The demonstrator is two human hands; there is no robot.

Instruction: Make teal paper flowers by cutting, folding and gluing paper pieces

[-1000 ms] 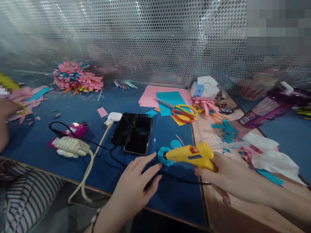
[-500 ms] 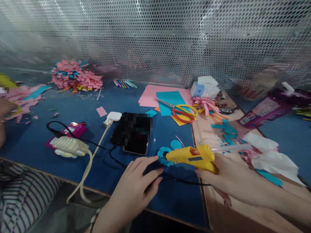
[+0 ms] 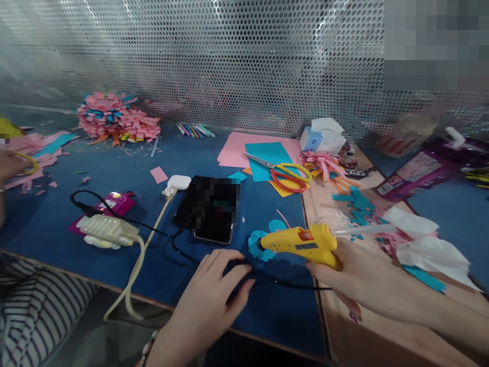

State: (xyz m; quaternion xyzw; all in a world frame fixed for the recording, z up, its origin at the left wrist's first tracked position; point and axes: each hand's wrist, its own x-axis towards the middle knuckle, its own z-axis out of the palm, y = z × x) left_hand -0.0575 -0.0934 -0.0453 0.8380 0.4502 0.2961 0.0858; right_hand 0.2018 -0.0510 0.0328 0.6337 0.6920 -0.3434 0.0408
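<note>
My right hand [image 3: 353, 270] is wrapped round the handle of a yellow hot glue gun [image 3: 301, 244], a translucent glue stick [image 3: 367, 230] poking from its back. The gun's nozzle points left into a ring of frilled blue paper [image 3: 254, 240] lying on the table. Just left of this ring is my left hand [image 3: 217, 290], fingers curved and apart, holding nothing. A small gap separates its fingertips from the paper. Behind the ring lies a blue paper disc [image 3: 276, 226]. The gun's black cord [image 3: 294, 286] runs beneath my hands.
Two dark phones [image 3: 214, 209] lie beyond my left hand. Farther back are scissors [image 3: 292, 176] on coloured paper [image 3: 233, 148]. A power strip [image 3: 110, 229] with cables stands left; a pink paper flower bundle [image 3: 110, 117] sits behind. At far left is another person's hand [image 3: 9, 165].
My left fingertips have drawn back slightly from the blue paper ring. The glue gun's nozzle stays over the ring, shifted only a little.
</note>
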